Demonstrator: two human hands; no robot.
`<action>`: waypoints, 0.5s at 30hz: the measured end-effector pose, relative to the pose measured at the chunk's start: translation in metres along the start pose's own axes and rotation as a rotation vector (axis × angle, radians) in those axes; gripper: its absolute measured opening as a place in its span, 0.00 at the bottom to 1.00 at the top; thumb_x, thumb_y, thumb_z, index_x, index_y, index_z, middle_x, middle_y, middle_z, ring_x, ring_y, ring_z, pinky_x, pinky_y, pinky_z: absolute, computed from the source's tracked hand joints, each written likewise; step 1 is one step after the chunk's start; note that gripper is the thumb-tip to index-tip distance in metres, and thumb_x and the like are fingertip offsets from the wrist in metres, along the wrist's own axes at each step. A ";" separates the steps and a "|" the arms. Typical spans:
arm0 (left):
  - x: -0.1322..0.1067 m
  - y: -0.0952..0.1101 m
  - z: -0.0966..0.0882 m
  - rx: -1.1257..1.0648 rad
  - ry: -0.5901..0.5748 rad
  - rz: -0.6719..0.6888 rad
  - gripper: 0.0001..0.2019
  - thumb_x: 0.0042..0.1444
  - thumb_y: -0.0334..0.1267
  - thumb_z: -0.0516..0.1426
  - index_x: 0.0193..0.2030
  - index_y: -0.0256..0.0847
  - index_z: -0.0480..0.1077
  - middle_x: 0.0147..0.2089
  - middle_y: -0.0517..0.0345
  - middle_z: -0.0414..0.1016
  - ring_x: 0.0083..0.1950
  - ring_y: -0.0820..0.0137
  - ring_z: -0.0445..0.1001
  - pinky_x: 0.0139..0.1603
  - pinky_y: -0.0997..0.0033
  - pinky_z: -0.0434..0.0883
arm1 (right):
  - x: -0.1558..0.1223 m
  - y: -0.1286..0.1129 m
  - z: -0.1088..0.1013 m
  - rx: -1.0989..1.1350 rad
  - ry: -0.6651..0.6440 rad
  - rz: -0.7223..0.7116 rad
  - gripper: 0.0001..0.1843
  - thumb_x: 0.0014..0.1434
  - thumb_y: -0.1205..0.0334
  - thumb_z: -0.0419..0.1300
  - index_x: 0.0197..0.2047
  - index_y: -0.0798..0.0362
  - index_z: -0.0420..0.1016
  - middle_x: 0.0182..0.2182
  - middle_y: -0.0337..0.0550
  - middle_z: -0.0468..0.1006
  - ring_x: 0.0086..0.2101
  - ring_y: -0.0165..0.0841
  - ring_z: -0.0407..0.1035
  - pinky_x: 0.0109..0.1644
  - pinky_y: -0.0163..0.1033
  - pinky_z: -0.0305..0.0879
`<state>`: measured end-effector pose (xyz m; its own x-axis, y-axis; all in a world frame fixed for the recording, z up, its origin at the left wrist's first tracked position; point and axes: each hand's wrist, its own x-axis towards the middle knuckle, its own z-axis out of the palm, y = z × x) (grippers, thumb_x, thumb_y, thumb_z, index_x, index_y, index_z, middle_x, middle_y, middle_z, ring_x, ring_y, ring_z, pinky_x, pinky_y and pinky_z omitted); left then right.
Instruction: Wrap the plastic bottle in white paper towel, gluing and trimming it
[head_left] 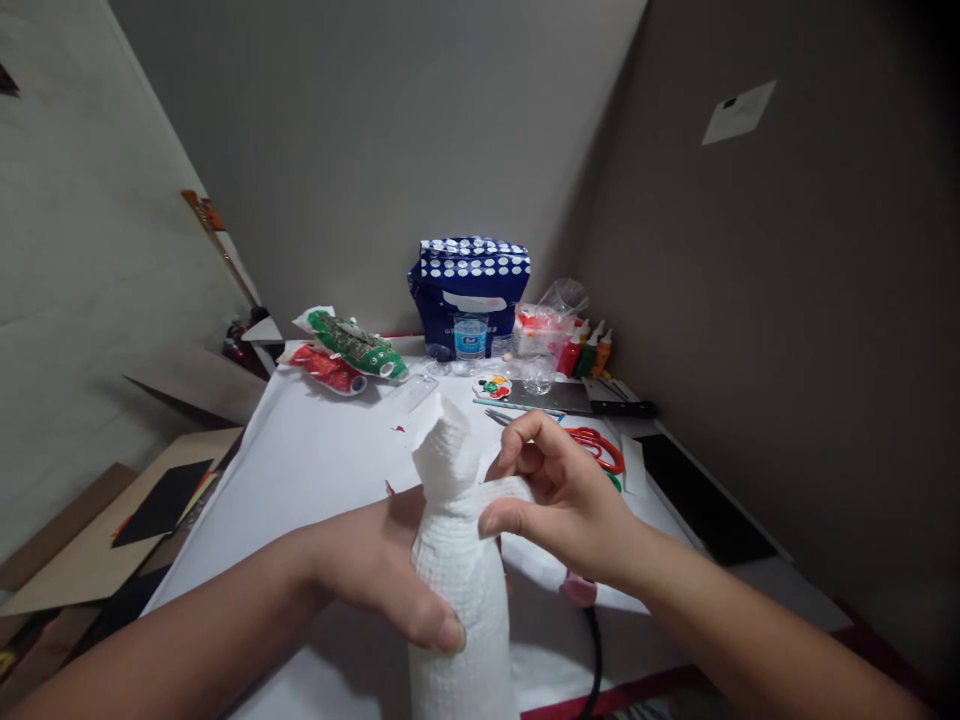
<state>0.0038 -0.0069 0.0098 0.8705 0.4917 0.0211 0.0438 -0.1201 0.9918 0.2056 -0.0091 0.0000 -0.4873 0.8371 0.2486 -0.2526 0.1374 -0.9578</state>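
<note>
A bottle-shaped object wrapped in white paper towel [459,590] stands upright at the near edge of the white table [315,470]. My left hand [390,575] is wrapped round its body from the left, thumb across the front. My right hand [559,495] is at the neck on the right, thumb and fingers pinching a loose strip of the towel against it. What is under the wrapping is hidden.
At the back are a blue polka-dot bag [469,285], a small water bottle [470,340], paint bottles [586,352], a paint palette [493,386], and green [358,345] and red painted bottles [328,368]. Red scissors [598,445] and a knife [592,402] lie right. A black cable [596,650] runs near.
</note>
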 end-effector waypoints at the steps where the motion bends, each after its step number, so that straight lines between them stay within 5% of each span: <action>1: -0.001 -0.002 -0.001 -0.005 -0.007 -0.017 0.20 0.43 0.45 0.66 0.44 0.41 0.75 0.38 0.55 0.77 0.40 0.62 0.74 0.39 0.68 0.73 | 0.000 0.001 -0.001 0.003 -0.006 -0.001 0.24 0.48 0.65 0.74 0.37 0.46 0.61 0.32 0.30 0.71 0.27 0.25 0.70 0.29 0.33 0.70; 6: -0.006 -0.012 -0.004 -0.067 -0.057 -0.177 0.23 0.42 0.42 0.66 0.48 0.42 0.75 0.43 0.52 0.77 0.42 0.59 0.75 0.42 0.63 0.74 | 0.002 0.007 -0.001 0.022 0.007 0.019 0.25 0.46 0.61 0.75 0.36 0.47 0.61 0.31 0.31 0.70 0.28 0.27 0.71 0.28 0.33 0.71; 15: -0.005 -0.018 -0.004 -0.102 -0.039 -0.203 0.26 0.37 0.39 0.67 0.46 0.39 0.72 0.45 0.50 0.78 0.43 0.58 0.76 0.42 0.63 0.73 | 0.006 0.010 -0.002 0.087 -0.061 0.044 0.26 0.46 0.63 0.75 0.37 0.47 0.59 0.31 0.29 0.72 0.25 0.25 0.71 0.27 0.32 0.71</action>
<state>-0.0037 -0.0038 -0.0076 0.8672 0.4632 -0.1828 0.1718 0.0662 0.9829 0.2015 -0.0018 -0.0081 -0.5490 0.8069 0.2179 -0.3003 0.0529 -0.9524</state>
